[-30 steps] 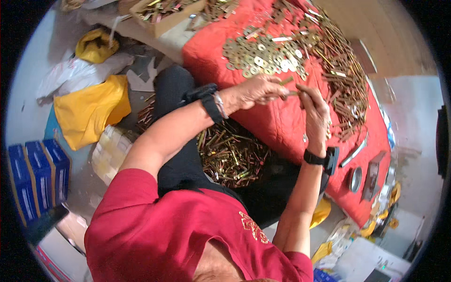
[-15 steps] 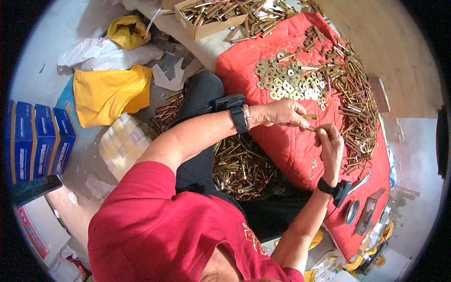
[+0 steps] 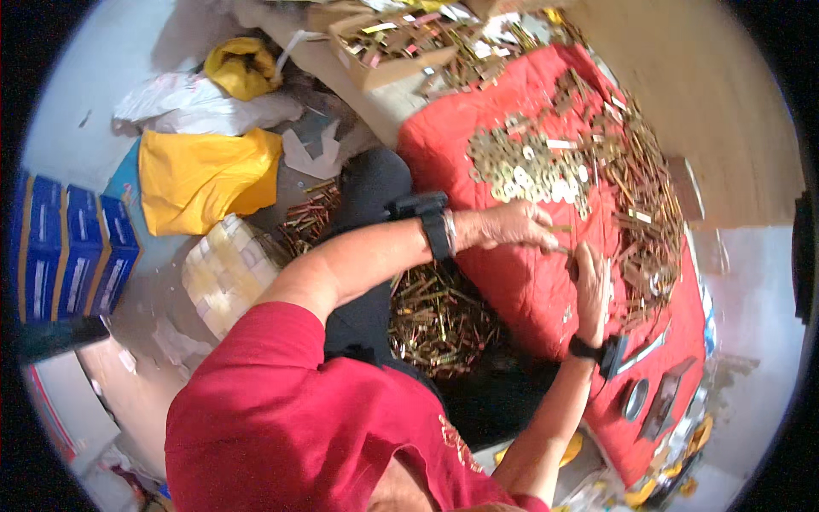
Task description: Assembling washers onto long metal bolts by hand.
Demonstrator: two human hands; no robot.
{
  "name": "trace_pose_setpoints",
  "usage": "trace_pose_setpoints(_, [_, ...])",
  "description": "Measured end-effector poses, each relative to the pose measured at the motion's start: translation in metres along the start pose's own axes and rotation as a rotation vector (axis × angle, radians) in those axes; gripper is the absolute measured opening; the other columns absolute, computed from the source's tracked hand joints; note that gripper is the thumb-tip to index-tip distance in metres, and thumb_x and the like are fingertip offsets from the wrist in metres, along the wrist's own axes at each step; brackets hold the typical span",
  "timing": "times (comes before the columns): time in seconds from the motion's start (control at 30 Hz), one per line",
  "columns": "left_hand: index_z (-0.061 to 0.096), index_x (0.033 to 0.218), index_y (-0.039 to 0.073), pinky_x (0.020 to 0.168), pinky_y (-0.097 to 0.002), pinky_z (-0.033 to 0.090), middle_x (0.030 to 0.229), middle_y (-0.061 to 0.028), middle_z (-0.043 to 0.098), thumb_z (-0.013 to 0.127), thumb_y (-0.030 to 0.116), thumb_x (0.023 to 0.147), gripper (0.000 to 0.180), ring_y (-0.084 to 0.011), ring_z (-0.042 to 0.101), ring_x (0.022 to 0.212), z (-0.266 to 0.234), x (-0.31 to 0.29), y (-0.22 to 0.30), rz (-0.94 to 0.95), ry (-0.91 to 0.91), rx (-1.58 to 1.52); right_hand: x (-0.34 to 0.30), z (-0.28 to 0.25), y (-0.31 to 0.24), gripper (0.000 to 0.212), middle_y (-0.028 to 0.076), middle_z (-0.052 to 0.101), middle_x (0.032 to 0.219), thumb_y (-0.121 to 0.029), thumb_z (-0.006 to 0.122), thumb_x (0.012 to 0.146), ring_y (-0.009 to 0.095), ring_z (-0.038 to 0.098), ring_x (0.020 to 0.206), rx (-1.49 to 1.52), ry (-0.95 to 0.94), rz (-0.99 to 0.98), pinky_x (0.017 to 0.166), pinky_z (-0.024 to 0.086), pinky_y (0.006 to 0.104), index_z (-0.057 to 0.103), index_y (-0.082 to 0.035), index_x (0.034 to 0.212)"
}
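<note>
My left hand is closed over the red quilted cloth, its fingertips pinching a short brass-coloured metal rod that sticks out to the right. Just below and to the right, my right hand is closed, with fingertips almost meeting those of the left; blur and the fingers hide what it grips. Flat metal washers lie scattered on the red quilt beyond my hands. To their right spreads a long heap of metal rods. More rods fill a dark hollow at my lap.
An open cardboard box of rods stands at the far side. On the left are a yellow bag, a woven basket and blue boxes. A round metal ring and a metal block lie at the quilt's near right.
The whole view has shifted slightly and blurred. My right hand has turned, its fingers now more upright and close together. My left hand still pinches the rod.
</note>
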State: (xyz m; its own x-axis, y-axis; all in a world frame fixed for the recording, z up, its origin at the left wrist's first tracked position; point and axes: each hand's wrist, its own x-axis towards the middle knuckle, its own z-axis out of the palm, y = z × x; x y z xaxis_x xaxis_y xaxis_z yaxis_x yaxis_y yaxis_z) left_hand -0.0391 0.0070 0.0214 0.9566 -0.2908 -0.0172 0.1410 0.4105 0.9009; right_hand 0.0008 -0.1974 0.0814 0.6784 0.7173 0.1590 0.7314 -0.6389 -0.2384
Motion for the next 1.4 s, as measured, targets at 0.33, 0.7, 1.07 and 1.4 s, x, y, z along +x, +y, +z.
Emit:
trace_pose_setpoints(0.33, [0.063, 0.086, 0.008, 0.039, -0.0148, 0.026, 0.065, 0.0071, 0.054, 0.066, 0.021, 0.082, 0.014, 0.0014, 0.037, 0.045, -0.013, 0.005, 0.002, -0.087, 0.011, -0.104, 0.019, 0.015, -0.009, 0.022, 0.007, 0.053, 0.064, -0.021, 0.05, 0.091, 0.018, 0.05, 0.055, 0.5, 0.374, 0.11, 0.053, 0.04, 0.0297, 0.056, -0.002, 0.084])
trace_pose_setpoints(0.7, [0.065, 0.083, 0.004, 0.04, -0.016, 0.025, 0.06, 0.0067, 0.052, 0.065, 0.023, 0.083, 0.019, -0.0004, 0.037, 0.044, -0.014, 0.001, 0.002, -0.117, -0.039, -0.115, 0.01, 0.008, -0.008, 0.018, -0.002, 0.048, 0.062, -0.018, 0.06, 0.087, 0.007, 0.043, 0.056, 0.717, 0.152, 0.329, 0.051, 0.036, 0.0232, 0.056, -0.003, 0.078])
trace_pose_setpoints(1.07, [0.065, 0.082, 0.004, 0.039, -0.0155, 0.025, 0.06, 0.0068, 0.053, 0.063, 0.022, 0.084, 0.018, -0.0001, 0.038, 0.043, -0.013, 0.004, 0.0, -0.14, 0.009, -0.135, 0.012, 0.017, -0.013, 0.022, -0.003, 0.051, 0.065, -0.024, 0.062, 0.087, 0.006, 0.045, 0.061, 0.608, 0.292, 0.305, 0.055, 0.037, 0.0217, 0.061, -0.003, 0.081])
trace_pose_setpoints(1.4, [0.059, 0.085, 0.009, 0.039, -0.0153, 0.023, 0.059, 0.0094, 0.045, 0.06, 0.023, 0.087, 0.014, 0.0017, 0.034, 0.045, -0.017, 0.005, -0.002, -0.198, -0.064, 0.001, 0.008, 0.019, 0.005, 0.021, -0.002, 0.053, 0.066, -0.022, 0.061, 0.088, 0.004, 0.045, 0.059, 0.587, 0.284, 0.184, 0.054, 0.037, 0.0211, 0.059, -0.002, 0.083])
